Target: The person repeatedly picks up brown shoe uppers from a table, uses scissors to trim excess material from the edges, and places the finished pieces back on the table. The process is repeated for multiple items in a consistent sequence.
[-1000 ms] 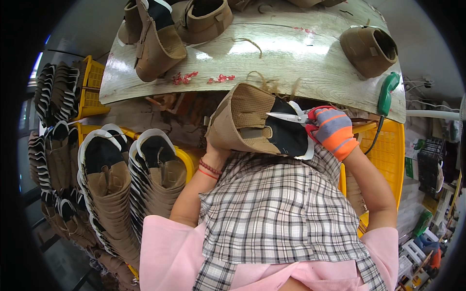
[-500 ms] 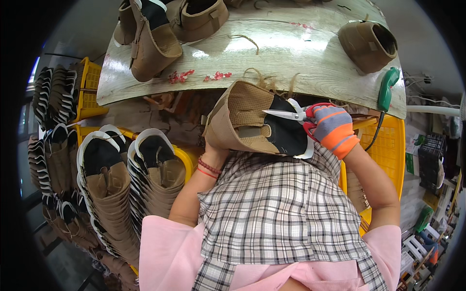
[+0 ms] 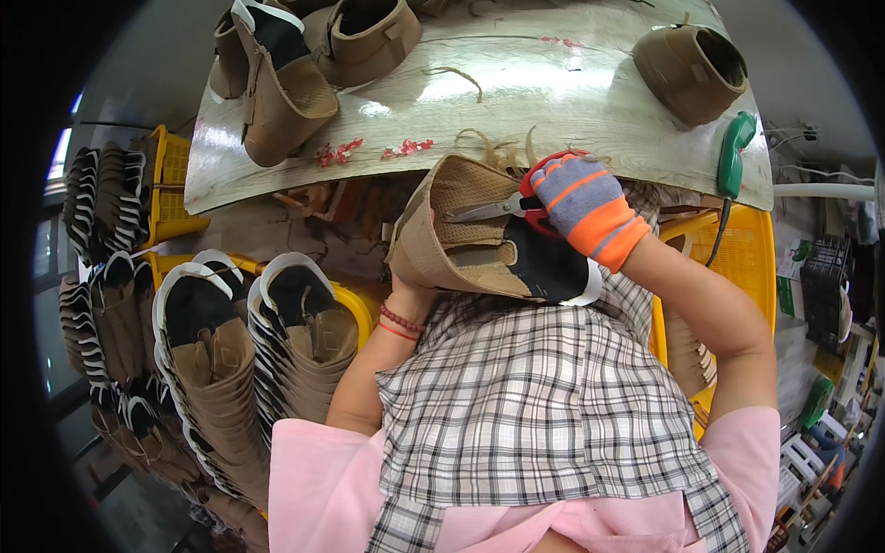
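A brown shoe upper point(image 3: 419, 235) with a black lining and a white edge lies on its side above my lap, its opening facing me. My left hand point(image 3: 406, 282) holds it from underneath at the left; most of the fingers are hidden behind it. In an orange and grey glove, my right hand point(image 3: 583, 205) grips red-handled scissors point(image 3: 502, 208). The blades reach into the upper's opening, over the textured tan lining. Loose tan threads point(image 3: 498, 152) stick up at the upper's far edge.
Several brown uppers point(image 3: 290, 106) stand on the worktable point(image 3: 516, 83), with another upper point(image 3: 687, 78) and a green corded tool point(image 3: 736, 152) at the right. Stacked uppers point(image 3: 212, 369) fill the left side. A yellow basket point(image 3: 749, 267) stands at the right.
My right hand has moved left with the scissors, and the blades have gone deeper into the upper's opening. The left hand still holds the upper in nearly the same place.
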A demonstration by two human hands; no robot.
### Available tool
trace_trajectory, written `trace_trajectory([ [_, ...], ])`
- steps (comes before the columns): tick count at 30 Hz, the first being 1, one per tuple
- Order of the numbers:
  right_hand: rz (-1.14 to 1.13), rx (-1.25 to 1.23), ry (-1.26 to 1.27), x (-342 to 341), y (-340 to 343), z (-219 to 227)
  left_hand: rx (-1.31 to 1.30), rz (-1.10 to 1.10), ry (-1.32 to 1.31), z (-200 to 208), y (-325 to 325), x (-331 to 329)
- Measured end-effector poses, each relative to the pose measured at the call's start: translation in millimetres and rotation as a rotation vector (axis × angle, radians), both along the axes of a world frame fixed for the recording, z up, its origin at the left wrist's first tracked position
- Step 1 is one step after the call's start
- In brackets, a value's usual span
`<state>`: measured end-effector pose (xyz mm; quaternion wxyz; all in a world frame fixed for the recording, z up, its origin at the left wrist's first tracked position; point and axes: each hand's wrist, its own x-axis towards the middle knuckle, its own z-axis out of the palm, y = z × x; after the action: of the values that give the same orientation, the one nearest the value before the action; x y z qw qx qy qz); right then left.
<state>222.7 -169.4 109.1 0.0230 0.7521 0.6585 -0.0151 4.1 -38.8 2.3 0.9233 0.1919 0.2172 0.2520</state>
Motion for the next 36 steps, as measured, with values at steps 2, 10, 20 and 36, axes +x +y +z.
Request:
trace_trajectory([
  [2,-0.024,-0.03,-0.023,4.2,-2.6,3.2,0.001,-0.009,0.057,-0.3,0.8,1.2],
  [10,0.092,0.14,0.133,5.2,-5.6,12.0,0.024,-0.011,0.127,6.3,-1.0,3.2],
  [20,0.018,0.035,0.11,13.7,-8.3,14.6,0.039,-0.011,0.092,14.3,-2.2,5.0],
  [36,0.049,0.046,0.093,4.8,-7.5,5.7,0.119,0.034,0.177,33.2,-6.7,8.2],
])
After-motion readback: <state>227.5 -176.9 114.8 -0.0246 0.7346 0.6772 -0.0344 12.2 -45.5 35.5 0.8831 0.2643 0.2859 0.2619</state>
